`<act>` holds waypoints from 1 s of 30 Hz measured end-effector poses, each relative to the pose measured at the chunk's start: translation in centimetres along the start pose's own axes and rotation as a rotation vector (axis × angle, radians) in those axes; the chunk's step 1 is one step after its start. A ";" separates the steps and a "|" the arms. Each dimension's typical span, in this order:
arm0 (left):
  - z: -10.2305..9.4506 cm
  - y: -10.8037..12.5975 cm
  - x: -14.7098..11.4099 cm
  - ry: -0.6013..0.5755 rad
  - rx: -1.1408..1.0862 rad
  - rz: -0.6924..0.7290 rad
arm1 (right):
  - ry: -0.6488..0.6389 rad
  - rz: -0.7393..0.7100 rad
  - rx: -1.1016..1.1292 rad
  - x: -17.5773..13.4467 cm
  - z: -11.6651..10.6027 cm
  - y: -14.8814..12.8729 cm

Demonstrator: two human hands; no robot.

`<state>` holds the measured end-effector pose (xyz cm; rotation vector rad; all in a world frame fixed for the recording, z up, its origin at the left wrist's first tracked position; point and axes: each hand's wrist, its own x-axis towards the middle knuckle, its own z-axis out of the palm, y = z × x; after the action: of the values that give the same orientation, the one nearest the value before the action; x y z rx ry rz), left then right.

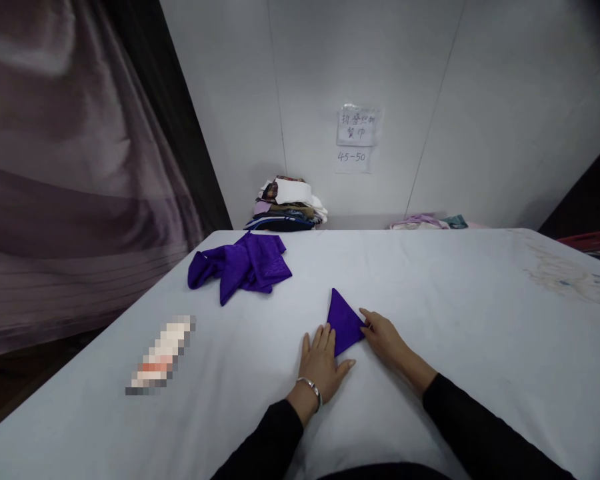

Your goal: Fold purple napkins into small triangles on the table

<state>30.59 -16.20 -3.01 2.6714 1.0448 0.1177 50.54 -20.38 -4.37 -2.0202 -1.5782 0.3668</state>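
A purple cloth napkin (346, 324), folded into a small triangle, lies flat on the white-covered table (430, 293) in front of me. My left hand (321, 363) rests flat with its fingers stretched out, the fingertips at the napkin's left edge; a silver bracelet circles that wrist. At the triangle's right corner is my right hand (383, 339), its thumb and fingers closing on the cloth there. Some of the right fingers are hidden behind the hand.
More purple cloth (253, 263) lies crumpled at the table's back left. Near the left edge is a pixelated item (161, 353). Behind the table are a stack of folded clothes (287, 205) and more fabric (425, 222). A curtain (80, 173) hangs at left.
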 end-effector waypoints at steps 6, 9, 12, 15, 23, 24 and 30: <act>-0.5 2.0 0.1 -0.005 -0.087 -0.004 | 0.050 0.028 0.139 2.5 -1.0 2.5; -0.5 3.1 0.7 0.028 -0.125 0.046 | 0.075 0.055 0.104 3.9 -1.9 3.3; -0.6 3.3 1.1 0.081 -0.137 0.074 | 0.107 0.022 0.061 4.0 -2.4 2.8; -0.7 2.7 1.5 0.115 -0.155 0.113 | 0.125 -0.147 -0.055 2.5 -1.9 1.1; -1.7 -2.0 4.8 0.275 -0.275 0.011 | -0.124 -0.274 -0.283 0.0 0.2 -1.4; -1.9 -2.8 5.6 0.305 -0.282 -0.036 | -0.127 -0.268 -0.287 0.1 0.3 -1.4; -1.8 -5.4 9.5 0.373 -0.301 -0.149 | -0.148 -0.257 -0.292 0.3 0.3 -1.1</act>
<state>33.73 -5.56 -3.05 2.3396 1.2170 0.7066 49.59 -19.87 -4.00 -2.0000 -2.0580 0.1996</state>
